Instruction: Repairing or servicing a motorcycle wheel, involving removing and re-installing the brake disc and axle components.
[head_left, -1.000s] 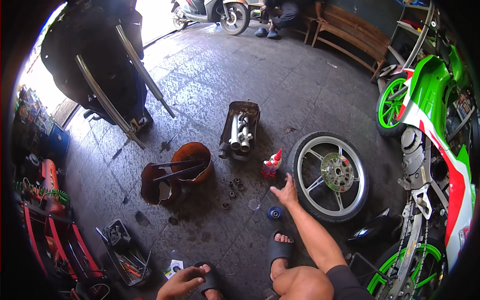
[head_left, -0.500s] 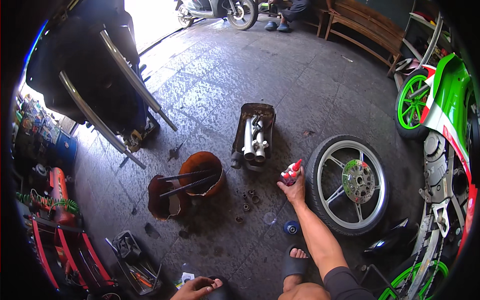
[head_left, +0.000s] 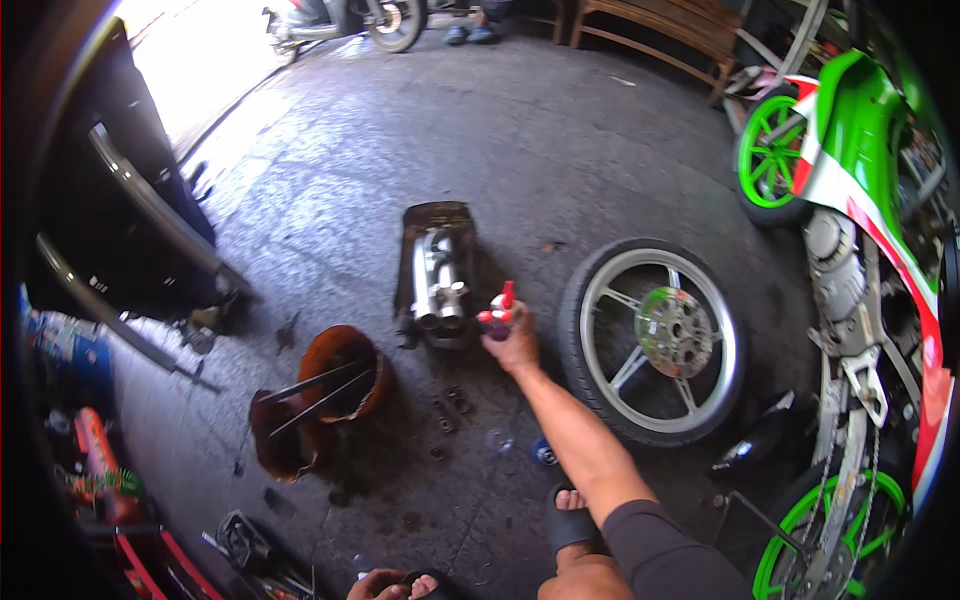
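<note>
My right hand (head_left: 514,348) reaches out over the floor, its fingers closed round small bottles with red caps (head_left: 500,316); one red tip points up, and how many there are is hard to make out. Just left of them, two silver fork tubes (head_left: 431,285) lie in a dark, grimy tray (head_left: 440,213). The spoked wheel with a brake disc (head_left: 590,385) lies flat to the right of this hand. At the lower edge, my left hand (head_left: 378,586) hangs beside my foot, partly cut off, with its fingers loosely apart and nothing seen in them.
Rusty cut-open cans (head_left: 378,395) hold long dark springs (head_left: 320,398). Small metal rings (head_left: 446,412), a clear round lid (head_left: 499,441) and a blue round object (head_left: 543,452) lie nearer me. A green motorcycle (head_left: 858,115) stands right; a tool tray (head_left: 250,545) sits lower left.
The view has swung to the right. My right hand has carried the bottles nearer to the tray with the fork tubes. The left hand shows less, lower in the picture.
</note>
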